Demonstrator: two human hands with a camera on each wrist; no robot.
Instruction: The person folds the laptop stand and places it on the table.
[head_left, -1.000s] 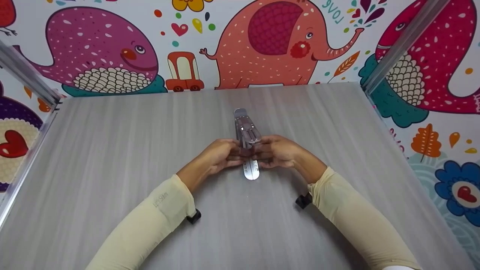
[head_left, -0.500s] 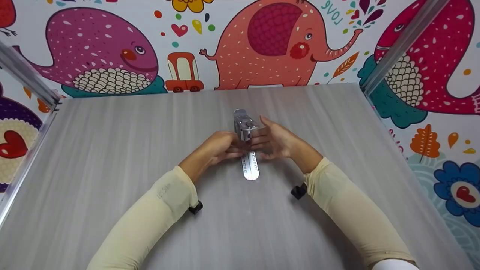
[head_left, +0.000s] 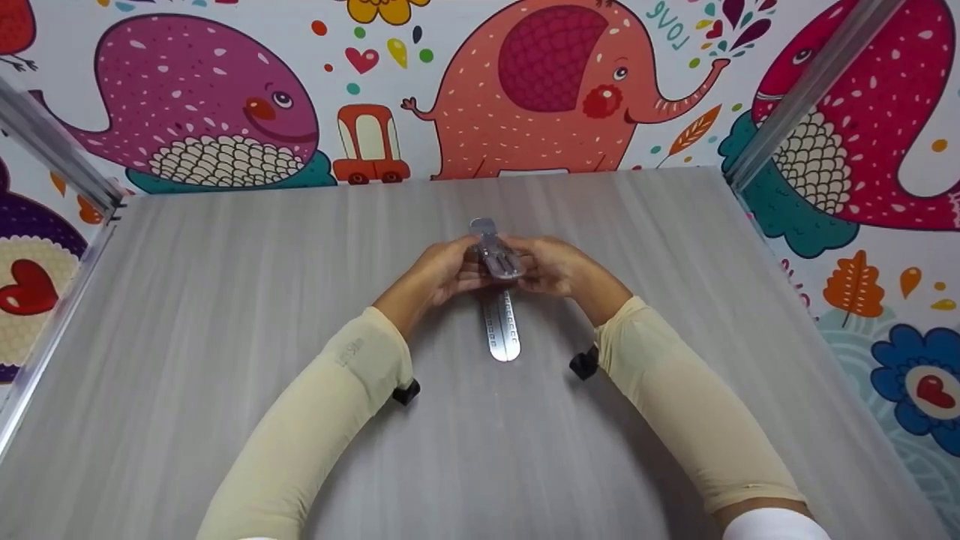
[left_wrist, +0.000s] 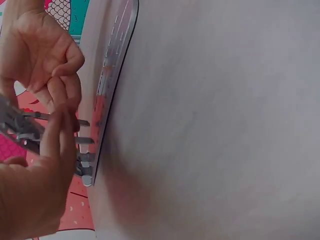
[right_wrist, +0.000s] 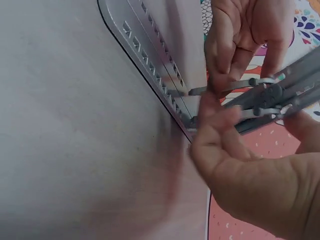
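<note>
A folding metal stand sits at mid table in the head view. Its slotted base [head_left: 502,330] lies flat with the rounded end towards me, and its upper plate [head_left: 500,261] is raised above the far part. My left hand [head_left: 454,271] holds the plate's left side, and my right hand [head_left: 553,266] holds its right side. Both hands' fingers reach under the plate and meet by the thin support legs [right_wrist: 245,114], seen in the right wrist view. In the left wrist view the legs' feet [left_wrist: 86,141] are at the base; whether they sit in the slots I cannot tell.
The grey wood-grain table [head_left: 262,300] extends around the stand. Behind it stands a wall panel with cartoon animals [head_left: 540,97]. Metal frame posts [head_left: 810,97] rise at the table's far corners. A small black camera [head_left: 583,363] is on each wrist.
Both hands have moved away from me along the stand, uncovering more of the slotted base. The upper plate's tilt has changed. My right thumb, raised half a second ago, is now at the plate's side.
</note>
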